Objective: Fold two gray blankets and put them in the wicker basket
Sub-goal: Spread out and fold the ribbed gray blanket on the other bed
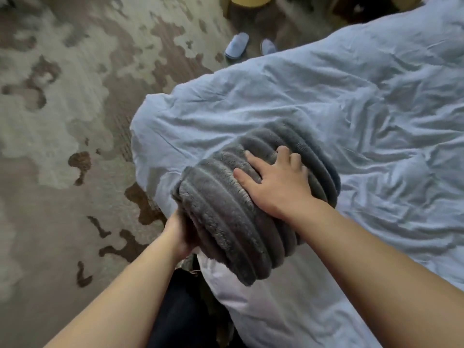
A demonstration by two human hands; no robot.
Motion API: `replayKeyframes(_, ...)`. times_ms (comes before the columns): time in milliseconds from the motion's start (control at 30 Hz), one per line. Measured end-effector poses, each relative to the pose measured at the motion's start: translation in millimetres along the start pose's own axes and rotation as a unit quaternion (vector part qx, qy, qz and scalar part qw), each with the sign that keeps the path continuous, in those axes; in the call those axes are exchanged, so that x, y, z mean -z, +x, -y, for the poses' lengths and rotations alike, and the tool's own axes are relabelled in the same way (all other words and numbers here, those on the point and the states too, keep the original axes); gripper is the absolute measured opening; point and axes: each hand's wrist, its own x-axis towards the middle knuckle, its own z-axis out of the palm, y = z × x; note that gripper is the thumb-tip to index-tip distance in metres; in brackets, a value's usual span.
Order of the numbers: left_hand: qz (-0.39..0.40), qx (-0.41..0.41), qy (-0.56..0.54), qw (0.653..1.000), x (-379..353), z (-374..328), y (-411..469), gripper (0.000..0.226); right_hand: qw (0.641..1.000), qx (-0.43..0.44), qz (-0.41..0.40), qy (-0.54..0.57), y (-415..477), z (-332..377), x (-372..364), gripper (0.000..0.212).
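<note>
Floor: mottled beige and brown carpet (62,121), spreading left of the left hand and far beyond both sets of fingers.
Bed: creased pale blue duvet (351,96), lying under, beyond and to the right of the right fingers; rounded corner just beyond the left hand.
Blanket: gray blanket (221,212), plush and ribbed, folded into a thick bundle on the duvet; top directly under the right fingers, near end jutting past the bed corner against the left hand.
Right hand: right hand (278,182) palm down on top of the blanket; fingers (254,160) spread and released, lightly bent over the curve, pressing into the pile, grasping nothing; thumb stretched out to the left along a rib.
Left hand: left hand (180,232) pressed to the lower left end of the blanket, from the side and below; fingers hidden under the fold, so cannot tell whether curled round it or flat.
Slippers: two pale blue slippers (237,45) on the carpet, far beyond the right fingertips, close to the far edge of the duvet; the right one partly hidden by it.
Yellow thing: yellow thing (251,0) at the top edge, farther out than the slippers, too cropped to name.
Legs: dark trousers (175,310) between the forearms, nearer than the left wrist.
</note>
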Motion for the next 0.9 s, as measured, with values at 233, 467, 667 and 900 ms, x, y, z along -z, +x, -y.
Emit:
replayKeyframes(233, 0.112, -0.094, 0.023, 0.989, -11.0, 45.7, -21.6, 0.086, 0.998, 0.002, -0.035, -0.046, -7.2, -2.0, -8.0, 0.068)
replayKeyframes(467, -0.041, -0.036, -0.036, 0.998, -69.8, 39.2, -4.7, 0.051, 0.995, -0.029, -0.054, -0.083, 15.5, -11.7, -27.4, 0.069)
replayKeyframes(667, -0.372, -0.267, 0.068, 0.886, -34.5, -15.1, -32.4, 0.04, 0.991, -0.029, -0.092, -0.092, 37.6, 32.4, -45.8, 0.067)
replayKeyframes(900, -0.281, -0.336, 0.261, 0.86, -102.6, -9.4, -36.7, 0.044, 0.997, -0.02, -0.075, 0.004, 45.9, 34.1, -40.4, 0.043)
